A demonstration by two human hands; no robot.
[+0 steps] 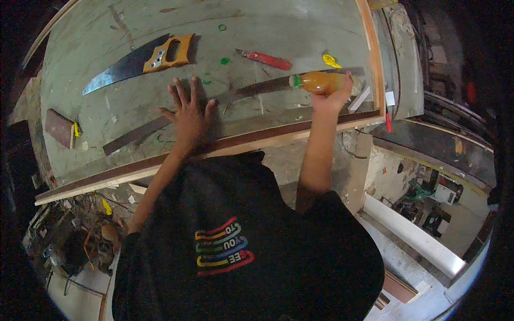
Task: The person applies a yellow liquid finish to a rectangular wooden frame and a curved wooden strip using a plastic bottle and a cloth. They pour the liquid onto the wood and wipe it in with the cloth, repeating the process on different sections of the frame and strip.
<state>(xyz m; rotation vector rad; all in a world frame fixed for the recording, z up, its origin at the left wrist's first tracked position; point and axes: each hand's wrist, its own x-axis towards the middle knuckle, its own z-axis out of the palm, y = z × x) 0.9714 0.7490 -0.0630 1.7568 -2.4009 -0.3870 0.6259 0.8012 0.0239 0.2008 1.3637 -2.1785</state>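
My right hand (pixel 333 100) is wrapped round a bottle (pixel 316 83) of amber liquid with a green cap. The bottle is tilted onto its side, cap pointing left, over the right end of a long dark strip (pixel 136 134). My left hand (pixel 190 111) rests with fingers spread on the greenish worktop (pixel 230 32), beside that strip. Beyond it lies a handsaw (pixel 140 61) with a yellowish wooden handle. A red utility knife (pixel 269 60) lies between the saw and the bottle. Close to the bottle is a small yellow piece (pixel 331 61).
A raised wooden edging (pixel 257 135) borders the worktop's near side and continues up the right (pixel 375 59). At the left sits a brown board offcut (pixel 60 128) with a yellow piece (pixel 77 129). Tangled wires and clutter (pixel 80 241) lie on the floor at lower left.
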